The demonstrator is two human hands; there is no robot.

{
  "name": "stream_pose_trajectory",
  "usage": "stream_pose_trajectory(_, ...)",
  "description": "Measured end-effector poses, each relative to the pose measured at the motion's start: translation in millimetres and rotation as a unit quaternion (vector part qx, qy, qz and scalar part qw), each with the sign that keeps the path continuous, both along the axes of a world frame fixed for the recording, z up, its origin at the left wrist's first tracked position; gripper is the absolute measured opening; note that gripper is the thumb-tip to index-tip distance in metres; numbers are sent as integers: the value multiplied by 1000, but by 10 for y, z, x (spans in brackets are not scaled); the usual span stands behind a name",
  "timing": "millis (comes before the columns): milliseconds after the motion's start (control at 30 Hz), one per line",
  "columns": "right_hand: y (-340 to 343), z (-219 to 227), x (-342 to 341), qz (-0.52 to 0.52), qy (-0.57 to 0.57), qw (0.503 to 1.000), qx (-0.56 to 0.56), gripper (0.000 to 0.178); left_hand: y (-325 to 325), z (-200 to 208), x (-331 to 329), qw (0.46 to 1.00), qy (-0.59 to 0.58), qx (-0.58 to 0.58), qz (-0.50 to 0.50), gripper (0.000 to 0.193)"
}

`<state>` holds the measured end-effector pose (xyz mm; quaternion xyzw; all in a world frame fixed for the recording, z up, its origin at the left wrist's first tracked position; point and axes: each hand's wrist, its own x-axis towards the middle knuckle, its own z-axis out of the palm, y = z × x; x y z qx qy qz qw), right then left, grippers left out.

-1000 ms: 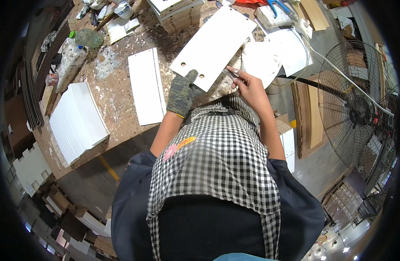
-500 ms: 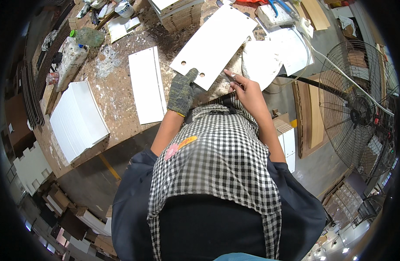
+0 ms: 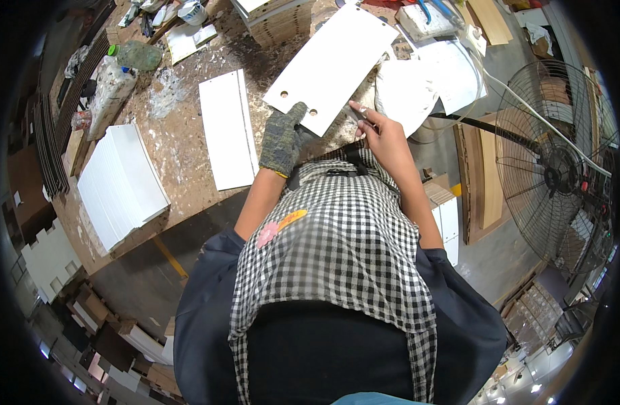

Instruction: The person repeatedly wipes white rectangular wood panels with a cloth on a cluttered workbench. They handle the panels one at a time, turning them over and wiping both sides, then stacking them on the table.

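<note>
A white panel (image 3: pixel 333 64) with two round holes near its close end lies slantwise in front of me. My left hand (image 3: pixel 282 140), in a dark grey knitted glove, grips its near edge, with the thumb on top beside the holes. At the panel's right edge is my bare right hand (image 3: pixel 385 138). Its index finger stretches toward that edge while the other fingers curl in. Something thin and dark seems to sit in the fingers, too small to name. Left of the gloved hand a second white panel (image 3: pixel 226 135) lies flat on the worktable (image 3: pixel 182 145).
A stack of white panels (image 3: pixel 121 189) rests at the table's left. Behind stand another panel stack (image 3: pixel 279 27) and a green-capped bottle (image 3: pixel 138 55). A white cloth bundle (image 3: pixel 404 94) lies right of my panel. Further right is a large caged fan (image 3: pixel 556 175) with a cable.
My right hand has slid slightly along the panel's right edge, away from me. The left hand keeps its grip, and the panel lies almost as before.
</note>
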<state>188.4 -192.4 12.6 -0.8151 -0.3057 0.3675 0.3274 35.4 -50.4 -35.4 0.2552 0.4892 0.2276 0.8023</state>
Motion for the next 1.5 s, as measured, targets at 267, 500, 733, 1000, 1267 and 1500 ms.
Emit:
stream_pose_trajectory(267,6,-34,19,-42,19,999,12,42,18,-2,-31,999,11,7,-30,36)
stream_pose_trajectory(500,-52,-42,-64,-4,19,1000,18,44,-8,7,7,1000,-11,-8,5,35)
stream_pose_trajectory(733,-31,58,-45,18,24,999,-8,43,15,-57,-26,1000,-10,-12,-10,34)
stream_pose_trajectory(1000,-7,73,-35,-26,76,997,-11,44,6,-54,-53,1000,-3,2,-19,27)
stream_pose_trajectory(1267,-1,-30,575,3,75,994,81,43,-51,-102,-73,996,-83,-24,26,34)
stream_pose_trajectory(1500,525,-1171,3092,-257,-367,891,72,23,14,-88,-24,999,-13,-22,20,35)
